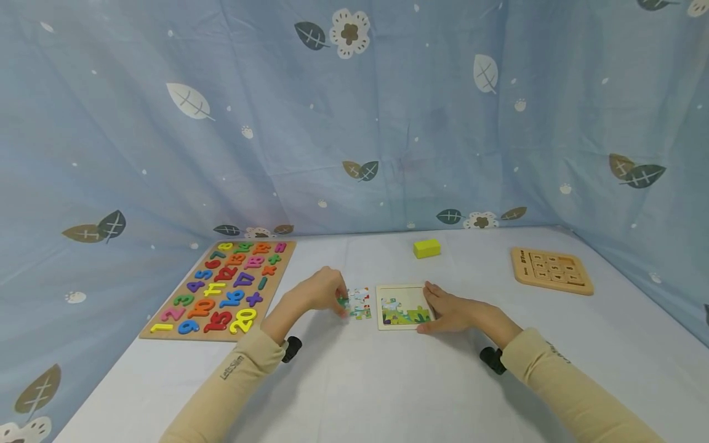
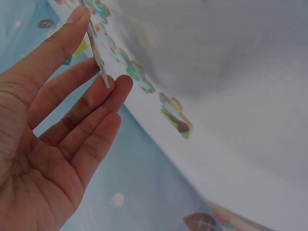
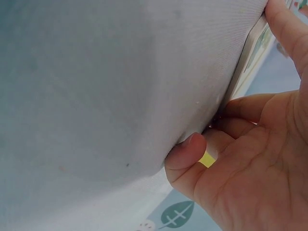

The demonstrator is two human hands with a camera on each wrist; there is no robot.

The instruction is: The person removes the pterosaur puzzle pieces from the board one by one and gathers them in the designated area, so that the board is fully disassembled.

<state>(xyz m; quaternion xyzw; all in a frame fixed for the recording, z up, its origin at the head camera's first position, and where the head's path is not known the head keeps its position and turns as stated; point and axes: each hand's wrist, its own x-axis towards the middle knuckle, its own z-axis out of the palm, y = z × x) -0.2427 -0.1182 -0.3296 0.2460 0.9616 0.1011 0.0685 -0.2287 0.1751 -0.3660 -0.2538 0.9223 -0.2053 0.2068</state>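
My left hand [image 1: 321, 290] pinches a thin jigsaw piece [image 2: 98, 55] between thumb and fingertips, seen edge-on in the left wrist view. Beside it on the table lie several loose jigsaw pieces [image 1: 362, 301] with green, white and red print. The wooden puzzle tray [image 1: 407, 287] lies flat to their right, its lower part filled with joined pieces showing green plants and a pale figure. With thumb at the near edge and fingers at the right side, my right hand [image 1: 456, 311] holds the tray. In the right wrist view, only a sliver of the tray shows.
A wooden number board [image 1: 277, 277] with coloured numerals lies at the left. Behind the tray stands a yellow block [image 1: 426, 248]. A wooden sliding number puzzle [image 1: 554, 271] lies at the right. A blue patterned curtain [image 1: 388, 123] hangs along the table's back edge.
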